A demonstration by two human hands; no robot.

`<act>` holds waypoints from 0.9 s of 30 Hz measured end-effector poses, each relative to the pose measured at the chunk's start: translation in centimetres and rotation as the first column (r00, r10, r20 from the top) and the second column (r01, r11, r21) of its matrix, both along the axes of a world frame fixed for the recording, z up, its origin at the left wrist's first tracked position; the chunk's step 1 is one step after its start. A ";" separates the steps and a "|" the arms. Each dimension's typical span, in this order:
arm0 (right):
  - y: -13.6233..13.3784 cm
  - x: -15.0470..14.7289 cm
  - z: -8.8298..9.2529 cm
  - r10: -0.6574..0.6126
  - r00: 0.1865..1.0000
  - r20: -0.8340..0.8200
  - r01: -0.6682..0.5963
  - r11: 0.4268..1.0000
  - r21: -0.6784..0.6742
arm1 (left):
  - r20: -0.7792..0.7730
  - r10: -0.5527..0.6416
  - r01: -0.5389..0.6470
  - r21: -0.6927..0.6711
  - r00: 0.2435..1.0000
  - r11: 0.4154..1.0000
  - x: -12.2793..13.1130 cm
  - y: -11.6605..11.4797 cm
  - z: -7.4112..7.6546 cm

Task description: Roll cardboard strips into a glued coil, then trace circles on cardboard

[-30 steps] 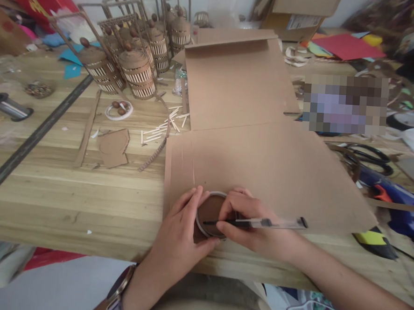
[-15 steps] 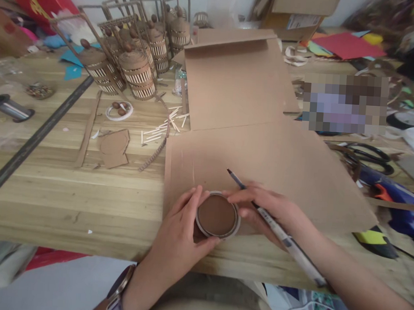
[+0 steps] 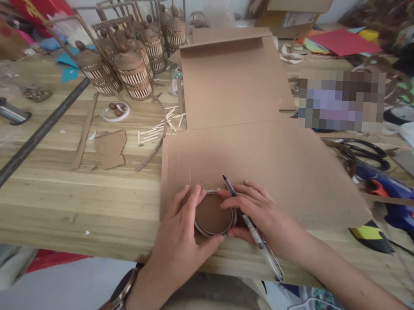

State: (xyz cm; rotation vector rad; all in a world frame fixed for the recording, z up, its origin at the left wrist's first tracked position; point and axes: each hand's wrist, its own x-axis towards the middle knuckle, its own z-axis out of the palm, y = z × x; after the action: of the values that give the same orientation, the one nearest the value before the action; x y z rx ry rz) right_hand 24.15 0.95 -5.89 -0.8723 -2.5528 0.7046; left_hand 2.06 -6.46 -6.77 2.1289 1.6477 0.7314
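A round ring with a pale rim [image 3: 234,218], resembling a roll of tape, lies flat on the near edge of the brown cardboard sheet [image 3: 242,152]; brown cardboard shows through its middle. My left hand [image 3: 183,235] curves around the ring's left side, fingers at the top and thumb at the bottom. On the other side my right hand [image 3: 259,214] presses the rim with its fingertips and thumb. A clear-barrelled pen [image 3: 258,237] is tucked in that same hand, its dark tip pointing up and left over the cardboard.
Several lantern-like stick-and-cardboard models [image 3: 133,73] stand at the back left. Nearer lie small wooden sticks [image 3: 155,131], a cardboard offcut [image 3: 111,149] and a white ring [image 3: 115,116] holding brown beads. On the right are scissors [image 3: 366,153] and a blue glue gun [image 3: 401,195].
My right hand has closed in around the ring's right side, and the pen has swung to a steeper angle. The ring has hardly moved under my left hand.
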 end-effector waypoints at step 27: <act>0.2 -3.4 1.9 -0.387 0.880 -0.275 0.094 0.710 -0.698 | -0.071 0.063 -0.058 0.081 0.995 0.995 0.5 -0.1 -0.5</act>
State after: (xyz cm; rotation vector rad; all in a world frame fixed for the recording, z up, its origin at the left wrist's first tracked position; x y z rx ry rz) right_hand 20.71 1.16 -3.99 -1.1050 -1.7456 1.5816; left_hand 2.55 -6.54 -7.31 2.1931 1.7559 0.7557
